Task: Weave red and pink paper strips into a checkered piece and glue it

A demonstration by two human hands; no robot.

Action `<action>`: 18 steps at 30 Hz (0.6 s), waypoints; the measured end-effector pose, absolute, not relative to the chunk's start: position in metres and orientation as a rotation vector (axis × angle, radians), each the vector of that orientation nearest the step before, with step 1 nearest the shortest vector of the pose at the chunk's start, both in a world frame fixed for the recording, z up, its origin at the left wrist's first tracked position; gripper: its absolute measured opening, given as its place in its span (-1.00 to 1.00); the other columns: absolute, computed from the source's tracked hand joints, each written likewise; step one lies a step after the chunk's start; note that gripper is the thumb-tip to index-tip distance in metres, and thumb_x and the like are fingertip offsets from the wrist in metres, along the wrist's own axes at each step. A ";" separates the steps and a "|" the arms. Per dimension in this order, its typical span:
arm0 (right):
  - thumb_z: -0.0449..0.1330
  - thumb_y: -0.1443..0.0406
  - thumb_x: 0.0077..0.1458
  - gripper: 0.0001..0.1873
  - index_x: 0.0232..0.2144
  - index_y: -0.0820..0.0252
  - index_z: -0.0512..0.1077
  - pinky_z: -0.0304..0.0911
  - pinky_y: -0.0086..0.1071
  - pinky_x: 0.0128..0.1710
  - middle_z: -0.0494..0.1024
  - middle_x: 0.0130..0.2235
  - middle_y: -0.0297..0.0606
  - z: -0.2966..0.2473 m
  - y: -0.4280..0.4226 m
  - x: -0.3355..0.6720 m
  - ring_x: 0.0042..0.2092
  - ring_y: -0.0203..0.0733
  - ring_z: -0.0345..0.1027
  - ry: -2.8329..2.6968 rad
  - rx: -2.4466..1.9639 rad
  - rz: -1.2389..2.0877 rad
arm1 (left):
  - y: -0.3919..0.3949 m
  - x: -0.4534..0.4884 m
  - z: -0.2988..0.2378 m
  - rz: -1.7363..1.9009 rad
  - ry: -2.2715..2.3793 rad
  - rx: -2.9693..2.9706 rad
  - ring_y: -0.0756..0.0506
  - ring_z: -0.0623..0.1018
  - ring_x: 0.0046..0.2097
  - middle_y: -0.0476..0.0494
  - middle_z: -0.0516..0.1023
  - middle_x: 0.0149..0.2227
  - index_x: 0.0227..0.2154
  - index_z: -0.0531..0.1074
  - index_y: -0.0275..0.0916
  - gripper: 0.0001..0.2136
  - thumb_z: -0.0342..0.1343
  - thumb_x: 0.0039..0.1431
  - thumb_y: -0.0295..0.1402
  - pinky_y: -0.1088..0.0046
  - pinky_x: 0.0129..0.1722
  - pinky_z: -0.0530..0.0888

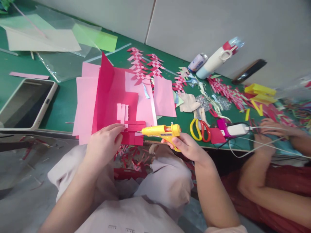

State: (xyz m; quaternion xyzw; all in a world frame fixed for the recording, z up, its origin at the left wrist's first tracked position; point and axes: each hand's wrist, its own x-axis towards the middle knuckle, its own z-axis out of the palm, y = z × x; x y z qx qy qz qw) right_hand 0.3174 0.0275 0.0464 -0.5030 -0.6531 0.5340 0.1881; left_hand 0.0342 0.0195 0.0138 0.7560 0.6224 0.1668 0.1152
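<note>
My right hand (182,144) is wrapped around the grip of a yellow hot glue gun (160,130), its nozzle pointing left. The nozzle tip is close to interlaced pink and red paper strips (134,125) at the table's front edge. My left hand (105,139) has its fingertips pinched on the left end of these strips; the thumb is partly hidden. Light pink strip ends (122,111) stick up beyond the fingers. Beneath lies a folded deep-pink sheet (104,94), with light pink sheets (84,103) around it.
Woven pink paper pieces (138,64) lie behind. Scissors with yellow and red handles (200,128), a power bank (224,127), a can (198,62) and a bottle (213,63) are on the right. A phone (24,103) lies left. Another person's hands (269,136) work at far right.
</note>
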 end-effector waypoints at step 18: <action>-0.01 -0.20 0.11 -0.31 -0.31 0.33 0.47 0.07 -0.42 -0.51 0.30 -0.51 -0.30 0.041 0.028 0.322 -0.47 -0.32 0.17 -1.818 -1.414 1.513 | 0.011 0.034 0.005 0.478 1.794 2.393 -0.16 0.61 -0.12 -0.03 0.54 0.05 -0.09 0.55 -0.10 -0.67 -0.07 0.22 -0.42 0.33 -0.26 0.56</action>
